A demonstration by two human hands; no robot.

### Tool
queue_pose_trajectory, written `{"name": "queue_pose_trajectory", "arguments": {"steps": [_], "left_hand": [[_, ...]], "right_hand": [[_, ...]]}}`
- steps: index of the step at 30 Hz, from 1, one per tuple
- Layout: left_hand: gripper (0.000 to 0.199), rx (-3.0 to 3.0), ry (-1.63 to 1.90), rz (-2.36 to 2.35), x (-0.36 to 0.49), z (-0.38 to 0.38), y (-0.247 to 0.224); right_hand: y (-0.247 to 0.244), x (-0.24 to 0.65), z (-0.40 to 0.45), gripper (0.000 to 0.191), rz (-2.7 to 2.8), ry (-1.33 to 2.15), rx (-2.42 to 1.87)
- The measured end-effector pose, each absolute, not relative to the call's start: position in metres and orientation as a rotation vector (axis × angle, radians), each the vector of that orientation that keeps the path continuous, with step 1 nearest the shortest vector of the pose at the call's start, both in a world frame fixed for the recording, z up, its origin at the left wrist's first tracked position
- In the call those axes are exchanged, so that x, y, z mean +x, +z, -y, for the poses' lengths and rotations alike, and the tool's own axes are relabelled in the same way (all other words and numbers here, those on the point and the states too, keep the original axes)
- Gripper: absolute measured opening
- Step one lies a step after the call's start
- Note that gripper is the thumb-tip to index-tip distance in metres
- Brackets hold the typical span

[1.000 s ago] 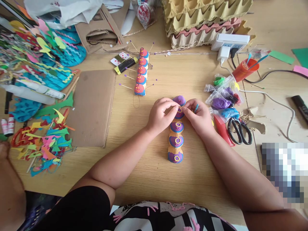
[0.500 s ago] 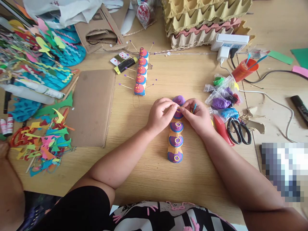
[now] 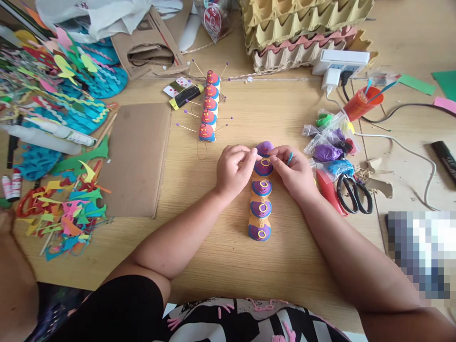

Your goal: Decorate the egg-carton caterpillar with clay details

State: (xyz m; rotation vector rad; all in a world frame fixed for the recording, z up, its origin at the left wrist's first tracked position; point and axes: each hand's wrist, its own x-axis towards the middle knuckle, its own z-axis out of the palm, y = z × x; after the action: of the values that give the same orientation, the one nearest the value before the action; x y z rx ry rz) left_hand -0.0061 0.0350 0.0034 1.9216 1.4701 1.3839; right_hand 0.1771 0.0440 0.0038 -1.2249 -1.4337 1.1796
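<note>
An egg-carton caterpillar (image 3: 261, 209) lies lengthwise before me, its humps purple and blue with orange between them. Yellow rings sit on several humps; the farthest hump carries a purple ball and no ring that I can see. My left hand (image 3: 235, 170) is closed in a pinch at the left of the far humps; what its fingertips hold is too small to make out. On the other side my right hand (image 3: 294, 173) pinches thumb and forefinger together, with a thin blue stick tool (image 3: 289, 158) tucked between its fingers.
A second, red-faced caterpillar (image 3: 207, 116) with pin-like sticks stands farther back. Cardboard (image 3: 133, 161) and paper scraps (image 3: 71, 209) lie left. On the right are bagged clay (image 3: 329, 149), black-handled scissors (image 3: 352, 194), an orange cup (image 3: 364, 103) and a power strip (image 3: 340, 61). Egg trays (image 3: 299, 38) are stacked behind.
My hands have moved slightly apart, the left one a little leftward. The ring on the second-farthest hump now shows more fully between them. The caterpillar stays in place.
</note>
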Motion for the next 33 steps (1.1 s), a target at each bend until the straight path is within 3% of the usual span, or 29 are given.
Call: {"name": "queue_pose_trajectory", "arguments": {"steps": [33], "left_hand": [[0.055, 1.982, 1.377, -1.519, -0.0053, -0.0341, 0.0032]], "right_hand": [[0.0051, 0.1760, -0.0438, 0.019, 1.462, 1.140, -1.292]]}}
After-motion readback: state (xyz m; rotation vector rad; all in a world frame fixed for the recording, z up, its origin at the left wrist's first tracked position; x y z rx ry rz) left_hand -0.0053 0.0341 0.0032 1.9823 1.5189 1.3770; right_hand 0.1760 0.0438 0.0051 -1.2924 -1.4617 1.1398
